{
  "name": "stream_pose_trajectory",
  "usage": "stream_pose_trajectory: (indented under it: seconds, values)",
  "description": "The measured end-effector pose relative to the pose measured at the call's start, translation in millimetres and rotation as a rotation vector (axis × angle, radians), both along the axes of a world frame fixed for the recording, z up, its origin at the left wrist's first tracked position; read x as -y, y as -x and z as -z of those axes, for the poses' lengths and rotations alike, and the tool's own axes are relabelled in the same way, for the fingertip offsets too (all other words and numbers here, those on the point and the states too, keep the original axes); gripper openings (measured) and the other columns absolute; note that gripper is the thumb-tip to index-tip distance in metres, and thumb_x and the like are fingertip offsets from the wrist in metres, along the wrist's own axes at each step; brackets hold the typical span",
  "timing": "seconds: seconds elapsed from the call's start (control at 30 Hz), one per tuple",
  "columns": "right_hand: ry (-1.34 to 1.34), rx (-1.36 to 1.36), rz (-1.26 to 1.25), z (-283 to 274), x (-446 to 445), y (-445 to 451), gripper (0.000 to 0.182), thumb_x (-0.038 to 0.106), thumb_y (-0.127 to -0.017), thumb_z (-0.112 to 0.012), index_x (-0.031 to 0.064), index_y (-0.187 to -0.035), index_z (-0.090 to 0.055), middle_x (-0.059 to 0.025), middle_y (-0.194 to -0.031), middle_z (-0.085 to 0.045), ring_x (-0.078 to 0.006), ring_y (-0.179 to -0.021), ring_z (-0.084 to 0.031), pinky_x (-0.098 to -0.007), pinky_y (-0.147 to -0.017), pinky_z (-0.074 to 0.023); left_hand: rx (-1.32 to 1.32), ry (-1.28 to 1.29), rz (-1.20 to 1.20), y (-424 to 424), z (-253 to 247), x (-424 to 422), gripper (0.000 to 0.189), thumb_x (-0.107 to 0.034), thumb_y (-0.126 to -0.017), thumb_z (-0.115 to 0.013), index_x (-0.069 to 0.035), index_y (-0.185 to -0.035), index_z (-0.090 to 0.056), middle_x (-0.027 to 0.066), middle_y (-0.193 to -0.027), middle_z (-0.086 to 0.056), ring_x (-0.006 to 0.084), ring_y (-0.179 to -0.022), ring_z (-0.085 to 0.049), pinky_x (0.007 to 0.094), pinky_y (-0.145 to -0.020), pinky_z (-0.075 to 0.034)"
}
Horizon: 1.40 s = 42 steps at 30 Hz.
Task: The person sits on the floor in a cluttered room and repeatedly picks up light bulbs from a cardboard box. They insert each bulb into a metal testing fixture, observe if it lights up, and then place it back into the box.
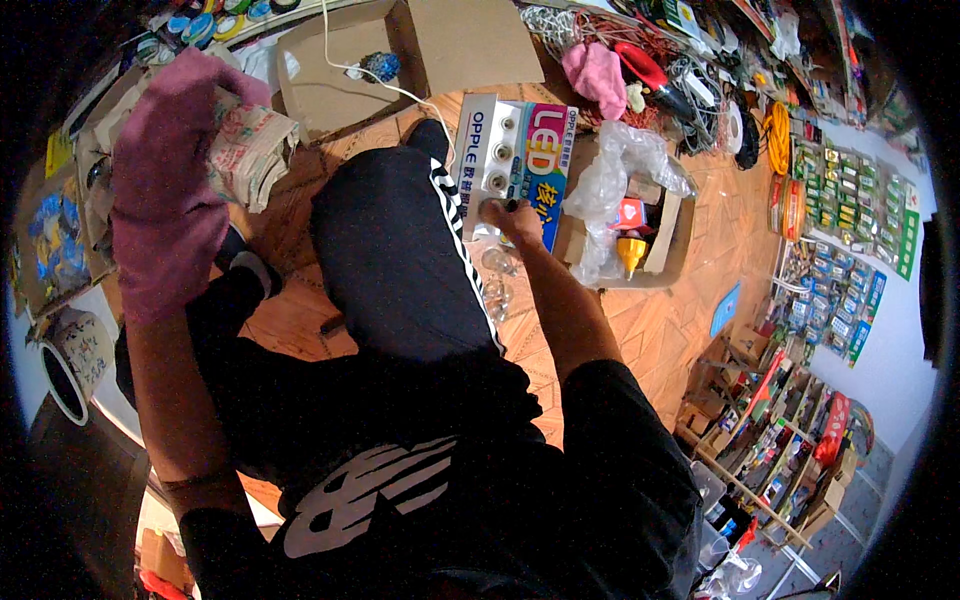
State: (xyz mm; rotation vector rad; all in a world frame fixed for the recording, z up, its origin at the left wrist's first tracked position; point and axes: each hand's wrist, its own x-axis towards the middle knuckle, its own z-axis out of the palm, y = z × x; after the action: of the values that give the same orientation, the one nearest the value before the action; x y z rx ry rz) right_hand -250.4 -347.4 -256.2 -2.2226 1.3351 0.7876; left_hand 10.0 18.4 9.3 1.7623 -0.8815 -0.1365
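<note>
My right hand (517,222) rests at the lower end of an OPPLE LED lamp tester display (484,161), its fingers curled near the row of lamp sockets (501,154). Something small and dark shows at the fingertips, too small to name. Close by my right wrist lie several clear glass bulbs (498,289) on the floor. A pink cloth (169,150) covers my left hand and part of the forearm, so the fingers are hidden. Right beside the cloth is a stack of printed paper or sacking (251,154); whether it is held cannot be told.
An open cardboard box (352,112) lies ahead, crossed by a white cable (405,91). Right of the display stands a carton (679,247) with plastic wrap (596,202) and a yellow funnel-shaped item (631,251). Cable coils, carded goods (832,292) and a wooden rack (765,450) line the right.
</note>
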Motion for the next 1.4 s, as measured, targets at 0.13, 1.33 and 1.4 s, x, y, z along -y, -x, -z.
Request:
stream_pose_trajectory:
  seconds: [0.13,1.33,1.4]
  values:
    - [0.280,0.149,-0.534,14,-2,19,0.071,0.052,-0.083,-0.075,0.0096,-0.136,-0.056,-0.0174,-0.116,-0.070,-0.0384,-0.111,-0.067,-0.0469,-0.097,-0.0533,0.047,-0.003,-0.062,2,-1,4,0.062,0.021,-0.064,-0.061,0.000,-0.122,-0.056,0.0067,-0.111,-0.064,0.0160,-0.103,-0.061,0.0277,-0.092,-0.050]
    - [0.175,0.176,-0.614,60,37,51,0.058,0.044,-0.093,-0.060,0.0065,-0.137,-0.056,-0.0216,-0.126,-0.067,-0.0410,-0.107,-0.067,-0.0497,-0.087,-0.0556,0.815,-0.137,-0.262,-34,23,-5,0.021,-0.013,-0.077,-0.071,-0.005,-0.097,-0.069,0.0161,-0.099,-0.066,0.0349,-0.098,-0.066,0.0418,-0.085,-0.055]
    - [0.169,0.179,-0.658,74,50,54,0.057,0.044,-0.095,-0.057,0.0068,-0.138,-0.056,-0.0222,-0.124,-0.067,-0.0421,-0.104,-0.068,-0.0507,-0.085,-0.0568,0.866,-0.307,-0.326,-31,27,-12,0.018,-0.013,-0.077,-0.069,-0.007,-0.094,-0.069,0.0136,-0.095,-0.065,0.0324,-0.093,-0.066,0.0410,-0.081,-0.056]
